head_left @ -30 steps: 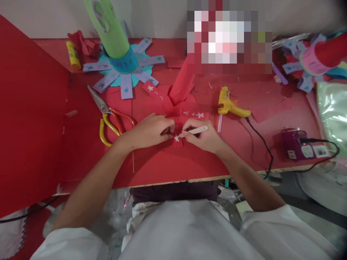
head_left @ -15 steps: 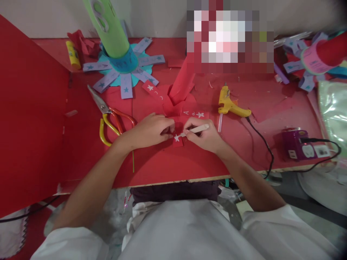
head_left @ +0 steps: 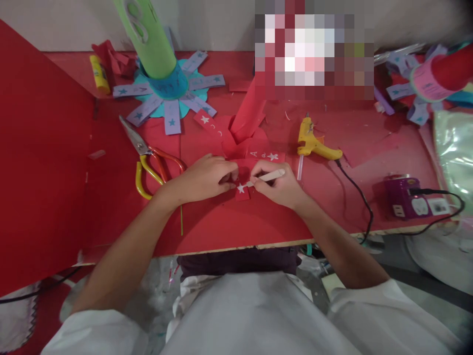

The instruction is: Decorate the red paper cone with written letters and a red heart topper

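My right hand point(head_left: 277, 185) grips a white pen point(head_left: 272, 175), its tip beside a white star point(head_left: 241, 188) on a red paper strip point(head_left: 243, 196). On the strip's other side, my left hand point(head_left: 214, 178) has its fingers curled at the paper edge; what they pinch, if anything, is hidden. The strip belongs to a red paper piece with a rolled red tube point(head_left: 250, 111) standing in its middle. Another strip point(head_left: 209, 124) bears a star and curved marks, and a third point(head_left: 275, 157) shows letters and a star.
Scissors point(head_left: 142, 148) with orange and yellow handles lie left of my left hand. A yellow glue gun point(head_left: 314, 143) and a purple power adapter point(head_left: 406, 197) are on the right, with black cables. Behind stands a green tube point(head_left: 153, 49) on a blue base. A red panel point(head_left: 40, 148) rises at left.
The pen tip has shifted very slightly beside the star. Both hands otherwise keep their places.
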Motion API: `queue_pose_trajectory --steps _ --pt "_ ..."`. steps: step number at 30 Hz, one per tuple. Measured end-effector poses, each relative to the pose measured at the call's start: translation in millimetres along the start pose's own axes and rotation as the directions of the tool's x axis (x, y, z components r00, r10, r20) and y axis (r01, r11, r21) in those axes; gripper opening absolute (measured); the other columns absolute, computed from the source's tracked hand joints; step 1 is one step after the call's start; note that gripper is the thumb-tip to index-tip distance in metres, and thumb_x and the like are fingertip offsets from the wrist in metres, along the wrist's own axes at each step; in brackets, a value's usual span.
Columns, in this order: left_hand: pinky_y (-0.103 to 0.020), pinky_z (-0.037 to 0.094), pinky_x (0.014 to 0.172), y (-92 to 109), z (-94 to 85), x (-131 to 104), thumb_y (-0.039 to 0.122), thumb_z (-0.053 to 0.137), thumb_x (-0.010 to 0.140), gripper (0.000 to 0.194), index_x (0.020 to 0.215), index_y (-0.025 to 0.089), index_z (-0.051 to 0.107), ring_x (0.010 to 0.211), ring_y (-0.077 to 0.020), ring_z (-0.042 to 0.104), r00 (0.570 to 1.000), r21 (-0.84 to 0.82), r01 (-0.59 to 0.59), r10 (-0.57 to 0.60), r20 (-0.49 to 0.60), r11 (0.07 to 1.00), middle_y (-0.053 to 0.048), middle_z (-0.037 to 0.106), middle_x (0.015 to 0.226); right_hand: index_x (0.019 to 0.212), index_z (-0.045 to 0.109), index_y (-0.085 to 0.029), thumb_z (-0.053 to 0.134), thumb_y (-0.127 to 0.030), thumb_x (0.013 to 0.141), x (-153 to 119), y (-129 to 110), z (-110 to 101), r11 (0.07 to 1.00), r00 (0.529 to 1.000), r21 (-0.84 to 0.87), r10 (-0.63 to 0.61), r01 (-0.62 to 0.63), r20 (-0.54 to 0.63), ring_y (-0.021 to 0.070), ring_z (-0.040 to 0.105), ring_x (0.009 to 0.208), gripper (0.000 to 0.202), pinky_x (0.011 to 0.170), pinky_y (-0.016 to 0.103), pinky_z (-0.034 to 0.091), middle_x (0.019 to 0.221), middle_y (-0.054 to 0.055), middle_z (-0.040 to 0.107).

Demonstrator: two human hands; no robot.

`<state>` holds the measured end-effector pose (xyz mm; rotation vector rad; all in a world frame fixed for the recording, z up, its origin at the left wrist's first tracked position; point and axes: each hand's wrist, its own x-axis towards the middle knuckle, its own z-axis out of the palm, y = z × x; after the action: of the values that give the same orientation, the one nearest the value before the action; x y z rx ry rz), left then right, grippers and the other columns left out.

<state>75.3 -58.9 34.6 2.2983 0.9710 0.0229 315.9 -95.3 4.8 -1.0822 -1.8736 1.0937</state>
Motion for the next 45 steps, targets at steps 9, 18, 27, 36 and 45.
queue_pose_trajectory --steps 9,18,27,36,45 --pt "-0.036 0.036 0.092 -0.9 0.5 0.1 0.019 0.068 0.095 0.004 0.095 0.021 0.065 0.091 -0.0210 0.065 1.000 -0.018 -0.006 0.006 0.000 1.000 0.000 0.073 0.090 0.081 0.067 -0.020 0.068 -0.021 0.093 -0.2 2.5 0.4 1.000 0.998 0.021 -0.016 0.015 0.055 0.0084 0.043 0.055 0.012 0.054 0.025 0.033 0.065 -0.006 0.059" --pt "-0.035 0.037 0.092 -0.5 0.1 0.2 0.019 0.067 0.094 0.002 0.094 0.021 0.066 0.091 -0.0212 0.065 1.000 -0.012 -0.006 0.006 -0.001 1.000 0.000 0.073 0.090 0.087 0.071 -0.021 0.069 -0.030 0.097 -0.2 1.0 0.2 1.000 0.995 0.024 -0.010 0.008 0.102 0.0104 0.050 0.059 0.014 0.056 0.026 0.035 0.070 -0.003 0.068" --pt "-0.037 0.039 0.095 -5.3 4.0 0.3 0.014 0.060 0.093 0.010 0.095 0.021 0.066 0.095 -0.0218 0.066 0.999 -0.005 -0.045 0.045 -0.025 0.999 -0.001 0.076 0.097 0.088 0.071 -0.020 0.069 -0.030 0.097 0.5 0.5 -0.1 0.999 0.993 0.044 -0.004 -0.001 0.117 0.0098 0.049 0.059 0.013 0.056 0.025 0.035 0.071 -0.003 0.068" --pt "-0.037 0.039 0.094 -6.4 5.3 0.7 0.015 0.059 0.093 0.010 0.095 0.021 0.067 0.094 -0.0216 0.067 0.998 -0.006 -0.053 0.053 -0.039 0.999 -0.001 0.076 0.096 0.089 0.071 -0.020 0.069 -0.029 0.096 0.7 -0.5 -0.4 0.999 0.992 0.047 0.014 -0.020 0.129 0.0098 0.051 0.059 0.012 0.056 0.025 0.035 0.072 -0.003 0.070" --pt "-0.037 0.039 0.095 -5.6 4.0 0.6 0.015 0.060 0.093 0.010 0.094 0.022 0.066 0.094 -0.0217 0.066 0.998 -0.006 -0.047 0.046 -0.030 0.999 -0.001 0.076 0.096 0.090 0.072 -0.020 0.071 -0.031 0.096 1.3 0.0 -0.3 0.998 0.991 0.054 0.008 -0.015 0.130 0.0099 0.051 0.059 0.012 0.056 0.025 0.036 0.072 -0.003 0.070"
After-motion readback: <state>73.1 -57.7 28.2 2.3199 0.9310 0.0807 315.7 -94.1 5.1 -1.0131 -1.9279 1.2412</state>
